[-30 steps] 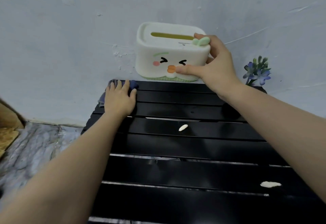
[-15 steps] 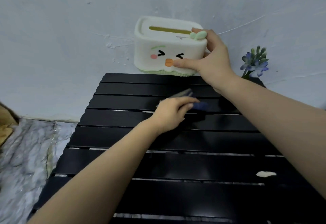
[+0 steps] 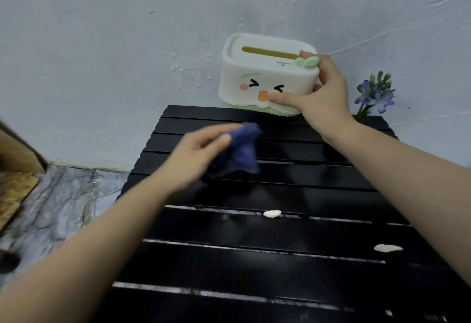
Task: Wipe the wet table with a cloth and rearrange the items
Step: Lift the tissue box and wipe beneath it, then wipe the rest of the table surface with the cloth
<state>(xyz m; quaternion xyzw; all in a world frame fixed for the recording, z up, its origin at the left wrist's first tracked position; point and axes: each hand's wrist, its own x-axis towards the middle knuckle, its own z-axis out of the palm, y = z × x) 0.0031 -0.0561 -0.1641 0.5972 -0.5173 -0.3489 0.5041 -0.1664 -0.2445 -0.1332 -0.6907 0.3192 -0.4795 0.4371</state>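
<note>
A black slatted table [image 3: 293, 261] fills the lower middle of the head view. My left hand [image 3: 196, 154] pinches a dark blue cloth [image 3: 240, 153] that hangs bunched just above the far slats, blurred by motion. My right hand [image 3: 323, 98] grips the right end of a white tissue box [image 3: 257, 78] with a cartoon face, held tilted over the table's far edge against the wall. Two small white scraps lie on the slats: one scrap [image 3: 272, 213] mid-table, another scrap [image 3: 388, 248] to the right.
A sprig of blue-purple flowers [image 3: 374, 93] stands at the far right corner of the table. A grey-blue wall [image 3: 127, 42] rises right behind. Marbled floor [image 3: 51, 208] and a brown cardboard piece [image 3: 15, 170] lie to the left.
My left hand swept the cloth from the far left corner toward the middle and has now lifted it, bunched, off the slats. The right hand keeps holding the tissue box raised.
</note>
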